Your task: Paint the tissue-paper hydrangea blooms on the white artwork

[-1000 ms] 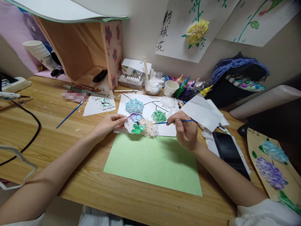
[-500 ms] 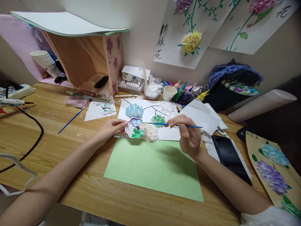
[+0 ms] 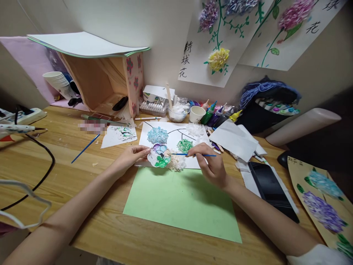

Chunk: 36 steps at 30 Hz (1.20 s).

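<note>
My left hand (image 3: 135,156) pinches the edge of a small flower-shaped paint palette (image 3: 152,159) with purple, blue and green paint in its wells. My right hand (image 3: 209,163) grips a thin blue paintbrush (image 3: 182,154), its tip over the palette's right side. Beneath them lies a white sheet (image 3: 143,138) with drawn black branches, a blue textured flower (image 3: 157,135), a green one (image 3: 184,146) and white tufts (image 3: 195,129). A cream flower (image 3: 178,162) sits beside the palette. Green paper (image 3: 179,206) lies in front.
A white cup (image 3: 197,114), a bowl of white scraps (image 3: 178,113) and paint bottles (image 3: 211,114) stand behind the sheet. At the right lies a black phone (image 3: 268,184). Another blue brush (image 3: 85,149) and a glue gun (image 3: 18,129) are at the left.
My right hand has moved left with the brush, bringing its tip farther over the palette. The view has shifted slightly. My left hand keeps hold of the palette.
</note>
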Tool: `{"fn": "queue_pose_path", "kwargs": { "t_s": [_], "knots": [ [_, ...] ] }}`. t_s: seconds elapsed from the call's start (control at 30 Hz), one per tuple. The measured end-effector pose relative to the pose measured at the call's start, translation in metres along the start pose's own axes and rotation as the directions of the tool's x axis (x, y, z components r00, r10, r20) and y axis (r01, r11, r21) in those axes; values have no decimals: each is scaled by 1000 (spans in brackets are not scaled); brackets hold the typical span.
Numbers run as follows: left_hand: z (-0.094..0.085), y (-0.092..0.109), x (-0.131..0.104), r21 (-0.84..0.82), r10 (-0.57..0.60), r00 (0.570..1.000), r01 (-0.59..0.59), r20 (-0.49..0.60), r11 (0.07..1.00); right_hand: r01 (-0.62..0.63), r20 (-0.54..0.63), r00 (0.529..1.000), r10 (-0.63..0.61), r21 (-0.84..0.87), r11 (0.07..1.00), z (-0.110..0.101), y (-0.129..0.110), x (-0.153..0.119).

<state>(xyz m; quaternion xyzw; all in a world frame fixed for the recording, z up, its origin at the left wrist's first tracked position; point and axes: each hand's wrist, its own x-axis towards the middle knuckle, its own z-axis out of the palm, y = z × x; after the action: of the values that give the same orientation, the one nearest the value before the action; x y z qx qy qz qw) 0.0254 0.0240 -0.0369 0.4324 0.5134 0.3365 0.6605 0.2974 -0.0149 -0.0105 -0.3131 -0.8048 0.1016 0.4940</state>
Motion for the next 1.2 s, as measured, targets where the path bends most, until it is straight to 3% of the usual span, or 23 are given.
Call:
{"fn": "queue_pose_path", "kwargs": {
  "t_s": [0.1,0.2,0.27,0.37,0.5,0.67,1.07,1.2],
  "knots": [
    [-3,-1,1,39,20,1000,-20,-4,999,-16,-119,993,21,41,999,-4,1,1],
    [-5,0,2,71,42,999,-40,-17,997,-72,-313,946,91,71,995,-10,3,3],
    [-5,2,1,70,44,999,-42,-31,997,-135,-352,924,150,67,989,-14,7,3],
    [-5,4,0,61,37,998,-34,-49,998,-186,-290,939,184,19,982,-14,12,2],
    [-5,2,2,54,29,998,-26,-47,998,-104,-175,980,94,-53,993,-9,12,0],
    [-5,1,2,38,13,999,-12,-32,999,-64,-128,990,55,-69,996,-5,8,0],
    [-3,3,0,49,10,999,-9,-35,999,-172,-128,978,168,-24,985,-6,13,-2],
    [-1,5,-1,80,4,998,0,-58,997,-217,-177,961,213,0,976,-6,13,-1]
  ]
}}
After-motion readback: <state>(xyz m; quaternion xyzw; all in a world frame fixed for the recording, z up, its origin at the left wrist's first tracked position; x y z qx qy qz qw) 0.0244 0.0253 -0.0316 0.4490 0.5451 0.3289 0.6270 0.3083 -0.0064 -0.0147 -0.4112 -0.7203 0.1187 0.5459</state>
